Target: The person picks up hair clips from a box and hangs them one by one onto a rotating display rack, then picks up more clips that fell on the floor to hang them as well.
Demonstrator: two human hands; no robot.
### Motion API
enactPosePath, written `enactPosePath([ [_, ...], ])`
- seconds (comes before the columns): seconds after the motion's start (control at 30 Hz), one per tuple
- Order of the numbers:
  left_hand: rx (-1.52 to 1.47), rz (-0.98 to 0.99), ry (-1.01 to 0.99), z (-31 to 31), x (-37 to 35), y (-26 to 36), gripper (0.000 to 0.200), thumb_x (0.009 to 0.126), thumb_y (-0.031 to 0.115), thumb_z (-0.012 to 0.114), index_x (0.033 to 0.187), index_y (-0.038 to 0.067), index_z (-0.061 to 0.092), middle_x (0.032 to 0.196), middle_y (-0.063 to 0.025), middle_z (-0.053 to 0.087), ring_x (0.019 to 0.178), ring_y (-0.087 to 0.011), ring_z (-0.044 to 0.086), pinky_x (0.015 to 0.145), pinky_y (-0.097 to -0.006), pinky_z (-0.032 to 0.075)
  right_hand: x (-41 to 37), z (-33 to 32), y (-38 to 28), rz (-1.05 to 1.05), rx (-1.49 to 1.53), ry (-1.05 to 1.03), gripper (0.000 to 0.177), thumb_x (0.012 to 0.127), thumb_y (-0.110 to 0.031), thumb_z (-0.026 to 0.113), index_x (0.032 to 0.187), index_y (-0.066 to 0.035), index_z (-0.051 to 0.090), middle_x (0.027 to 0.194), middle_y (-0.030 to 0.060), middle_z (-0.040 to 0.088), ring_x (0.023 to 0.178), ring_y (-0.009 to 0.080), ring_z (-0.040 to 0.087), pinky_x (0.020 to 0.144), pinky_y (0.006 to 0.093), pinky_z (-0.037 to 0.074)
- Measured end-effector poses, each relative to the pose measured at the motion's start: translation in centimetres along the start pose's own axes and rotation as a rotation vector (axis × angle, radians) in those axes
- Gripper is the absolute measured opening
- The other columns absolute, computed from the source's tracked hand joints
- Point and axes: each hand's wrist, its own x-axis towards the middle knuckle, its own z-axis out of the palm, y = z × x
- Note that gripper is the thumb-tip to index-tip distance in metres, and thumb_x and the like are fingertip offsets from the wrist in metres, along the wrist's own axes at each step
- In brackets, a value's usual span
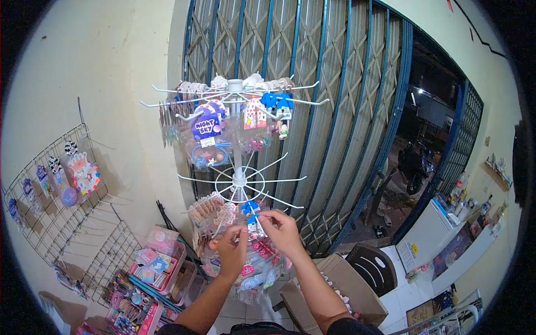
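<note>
A white wire display stand (239, 180) with two tiers of spokes rises in front of me, hung with small carded packets. My right hand (282, 233) is at the lower tier, its thumb and forefinger pinched at the edge of a blue-topped packet (250, 210) by a white spoke. My left hand (232, 249) is just to the left and lower, fingertips pinched together; what they hold is too small to make out. Pink-and-white carded packets (225, 214) hang beside it. On the upper tier hang a purple "Night Sky" card (206, 127) and more blue-topped packets (277, 103).
Behind the stand is a folding metal gate (329, 111). Wire grid panels (53, 192) with accessories line the left wall. Pink bins of small goods (162, 268) stand lower left. A cardboard box (357, 296), a dark chair (373, 271) and a white cabinet (430, 237) are right.
</note>
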Motion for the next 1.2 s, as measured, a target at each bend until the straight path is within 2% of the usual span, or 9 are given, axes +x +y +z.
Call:
enactPosePath([
  [0.2,-0.103,-0.029,0.035,1.1,0.4,-0.8,0.017,0.096,0.011,0.056,0.107,-0.002,0.057,0.092,-0.0073,0.065,0.083,-0.0118,0.062,0.075,-0.0253,0.051,1.1,0.9,1.1,-0.185,-0.116,0.124,0.018,0.086,-0.009,0.068,0.101,0.000,0.067,0.084,0.0078,0.065,0.074,0.0124,0.060,0.066,0.0259,0.048],
  [0.37,-0.121,-0.156,-0.003,0.5,-0.7,-3.2,0.019,0.097,0.012,0.056,0.109,-0.002,0.057,0.096,-0.0068,0.065,0.088,-0.0122,0.062,0.080,-0.0248,0.049,-0.3,0.6,3.1,-0.108,-0.024,0.227,0.020,0.086,-0.009,0.068,0.104,0.000,0.067,0.083,0.0049,0.066,0.073,0.0106,0.060,0.067,0.0257,0.048],
  [0.43,-0.066,-0.233,-0.128,-0.2,-1.4,-4.7,0.021,0.097,0.013,0.055,0.111,-0.003,0.056,0.099,-0.0118,0.066,0.089,-0.0160,0.064,0.081,-0.0294,0.053,-1.3,0.0,4.7,-0.042,-0.006,0.237,0.020,0.087,-0.010,0.067,0.104,0.000,0.068,0.085,0.0036,0.067,0.073,0.0093,0.060,0.067,0.0255,0.048],
  [0.53,-0.141,-0.343,-0.207,-0.3,-2.5,-4.5,0.019,0.096,0.015,0.059,0.105,-0.002,0.061,0.096,-0.0068,0.067,0.089,-0.0113,0.063,0.079,-0.0247,0.049,-3.2,-1.1,6.3,0.003,-0.047,0.211,0.021,0.090,-0.010,0.065,0.108,0.002,0.065,0.091,0.0030,0.066,0.077,0.0080,0.059,0.071,0.0233,0.048],
  [0.7,-0.141,-0.371,-0.415,0.6,-3.5,-2.5,0.018,0.096,0.013,0.058,0.107,-0.001,0.061,0.096,-0.0076,0.067,0.090,-0.0129,0.063,0.081,-0.0262,0.050,-7.4,-3.2,6.3,0.120,-0.033,0.285,0.017,0.091,-0.008,0.064,0.106,0.001,0.066,0.090,0.0018,0.066,0.079,0.0073,0.058,0.072,0.0228,0.047],
  [0.8,-0.118,-0.349,-0.535,1.3,-4.0,-2.4,0.017,0.097,0.012,0.056,0.106,-0.001,0.060,0.099,-0.0083,0.066,0.092,-0.0141,0.063,0.084,-0.0280,0.050,-9.8,-4.3,5.6,0.179,0.025,0.389,0.017,0.089,-0.010,0.065,0.103,-0.001,0.068,0.085,0.0040,0.066,0.076,0.0096,0.060,0.069,0.0249,0.048],
  [0.87,-0.150,-0.327,-0.561,2.0,-4.5,-2.2,0.016,0.097,0.011,0.056,0.106,-0.001,0.060,0.100,-0.0074,0.066,0.094,-0.0140,0.063,0.084,-0.0280,0.049,-11.6,-5.3,4.8,0.185,-0.103,0.467,0.015,0.090,-0.010,0.065,0.102,-0.001,0.069,0.088,0.0047,0.067,0.080,0.0098,0.061,0.073,0.0248,0.048],
  [1.07,-0.213,-0.453,-0.748,4.4,-6.6,-3.9,0.018,0.094,0.011,0.059,0.107,-0.002,0.061,0.100,-0.0073,0.066,0.096,-0.0126,0.062,0.085,-0.0248,0.047,-17.4,-7.5,4.6,0.277,-0.185,0.678,0.016,0.091,-0.012,0.064,0.100,0.000,0.068,0.082,0.0025,0.067,0.073,0.0078,0.060,0.069,0.0242,0.049],
  [1.2,-0.235,-0.456,-0.870,6.7,-8.2,-4.1,0.019,0.096,0.013,0.056,0.109,-0.001,0.060,0.099,-0.0080,0.066,0.096,-0.0157,0.063,0.085,-0.0283,0.049,-20.6,-8.9,3.5,0.350,-0.161,0.796,0.016,0.092,-0.011,0.063,0.101,0.001,0.067,0.083,0.0035,0.067,0.073,0.0079,0.060,0.069,0.0240,0.049],
])
